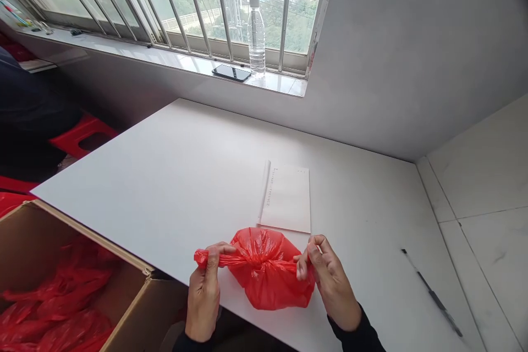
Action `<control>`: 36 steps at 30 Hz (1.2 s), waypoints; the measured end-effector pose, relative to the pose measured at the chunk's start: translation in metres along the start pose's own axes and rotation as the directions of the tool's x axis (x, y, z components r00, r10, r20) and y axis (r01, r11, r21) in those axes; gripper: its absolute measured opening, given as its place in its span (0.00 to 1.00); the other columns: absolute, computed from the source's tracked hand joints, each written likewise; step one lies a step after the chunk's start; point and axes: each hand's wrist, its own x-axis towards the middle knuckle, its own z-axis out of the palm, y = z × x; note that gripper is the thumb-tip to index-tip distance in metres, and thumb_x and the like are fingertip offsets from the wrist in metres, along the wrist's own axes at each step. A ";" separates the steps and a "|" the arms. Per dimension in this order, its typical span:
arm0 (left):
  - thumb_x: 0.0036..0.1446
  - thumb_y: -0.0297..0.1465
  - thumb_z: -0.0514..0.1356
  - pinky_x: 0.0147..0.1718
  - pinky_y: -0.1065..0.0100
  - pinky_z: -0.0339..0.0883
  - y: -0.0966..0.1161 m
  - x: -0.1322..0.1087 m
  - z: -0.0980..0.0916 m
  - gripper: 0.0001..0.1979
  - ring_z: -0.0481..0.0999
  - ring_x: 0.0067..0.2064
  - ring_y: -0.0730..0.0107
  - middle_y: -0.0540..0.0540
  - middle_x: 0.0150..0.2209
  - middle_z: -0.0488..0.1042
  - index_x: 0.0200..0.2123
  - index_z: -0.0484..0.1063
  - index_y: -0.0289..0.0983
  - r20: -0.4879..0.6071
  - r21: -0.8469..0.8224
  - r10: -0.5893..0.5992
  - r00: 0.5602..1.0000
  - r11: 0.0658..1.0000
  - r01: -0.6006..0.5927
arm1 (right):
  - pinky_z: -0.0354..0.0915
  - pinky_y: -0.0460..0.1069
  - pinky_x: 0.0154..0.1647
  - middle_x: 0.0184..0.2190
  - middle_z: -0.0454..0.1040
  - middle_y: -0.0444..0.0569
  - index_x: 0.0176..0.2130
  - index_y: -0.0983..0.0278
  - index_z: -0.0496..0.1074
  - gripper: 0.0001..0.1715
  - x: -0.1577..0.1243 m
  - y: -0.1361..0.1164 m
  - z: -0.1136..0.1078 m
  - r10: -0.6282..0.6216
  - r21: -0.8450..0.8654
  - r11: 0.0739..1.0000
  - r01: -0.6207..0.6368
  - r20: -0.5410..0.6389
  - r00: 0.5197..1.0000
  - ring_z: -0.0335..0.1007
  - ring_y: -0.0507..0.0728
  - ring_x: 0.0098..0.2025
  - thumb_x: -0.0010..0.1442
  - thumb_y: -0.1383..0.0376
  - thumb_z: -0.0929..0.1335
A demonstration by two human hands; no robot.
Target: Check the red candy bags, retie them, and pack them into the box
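A filled red plastic bag rests at the near edge of the white table, its top twisted and crossed into a knot in the middle. My left hand is closed round one twisted handle, whose end sticks out past the thumb. The other handle runs to my right hand, where thumb and fingers pinch it. Both handles look stretched out sideways from the knot. What the bag contains is hidden. Just beyond the bag lies a notepad with its cover folded back.
On the right of the table is a pen. An open cardboard box holding red plastic bags stands at the lower left. A clear bottle and a phone are on the windowsill. A person in dark clothes sits beside a red stool.
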 end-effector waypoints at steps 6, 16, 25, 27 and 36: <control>0.67 0.42 0.53 0.68 0.46 0.48 0.001 -0.012 0.029 0.26 0.48 0.72 0.54 0.46 0.71 0.54 0.67 0.59 0.47 0.081 0.121 0.146 0.986 0.981 -0.155 | 0.60 0.60 0.65 0.62 0.68 0.52 0.59 0.58 0.69 0.25 0.011 0.005 0.014 -0.114 -0.371 0.919 0.135 0.077 0.990 0.60 0.63 0.66 0.69 0.50 0.62; 0.70 0.31 0.47 0.68 0.41 0.43 -0.028 -0.005 0.051 0.28 0.50 0.71 0.58 0.46 0.71 0.54 0.71 0.45 0.50 0.169 0.377 0.466 0.868 0.783 -0.494 | 0.55 0.67 0.68 0.68 0.60 0.50 0.69 0.59 0.57 0.30 0.013 0.052 0.024 -0.308 -0.760 0.526 0.381 0.248 0.919 0.53 0.64 0.70 0.70 0.60 0.60; 0.69 0.27 0.44 0.70 0.48 0.37 -0.041 0.001 0.050 0.31 0.46 0.73 0.60 0.43 0.72 0.50 0.73 0.38 0.40 0.245 0.557 0.512 0.823 0.621 -0.552 | 0.60 0.66 0.66 0.70 0.53 0.52 0.71 0.65 0.51 0.36 0.010 0.064 0.028 -0.356 -0.892 0.195 0.408 0.323 0.877 0.49 0.65 0.71 0.69 0.59 0.60; 0.69 0.27 0.44 0.70 0.48 0.37 -0.043 0.001 0.049 0.31 0.47 0.73 0.59 0.41 0.72 0.51 0.73 0.39 0.37 0.264 0.582 0.513 0.817 0.591 -0.559 | 0.59 0.66 0.67 0.70 0.53 0.52 0.71 0.65 0.50 0.37 0.009 0.065 0.028 -0.354 -0.894 0.178 0.410 0.330 0.875 0.49 0.66 0.71 0.68 0.58 0.61; 0.67 0.27 0.45 0.69 0.47 0.38 -0.049 0.004 0.050 0.33 0.45 0.73 0.55 0.40 0.72 0.50 0.73 0.38 0.39 0.319 0.640 0.542 0.778 0.482 -0.598 | 0.59 0.67 0.66 0.71 0.49 0.52 0.72 0.65 0.47 0.38 0.012 0.068 0.027 -0.307 -0.918 0.083 0.387 0.346 0.887 0.46 0.67 0.72 0.68 0.57 0.60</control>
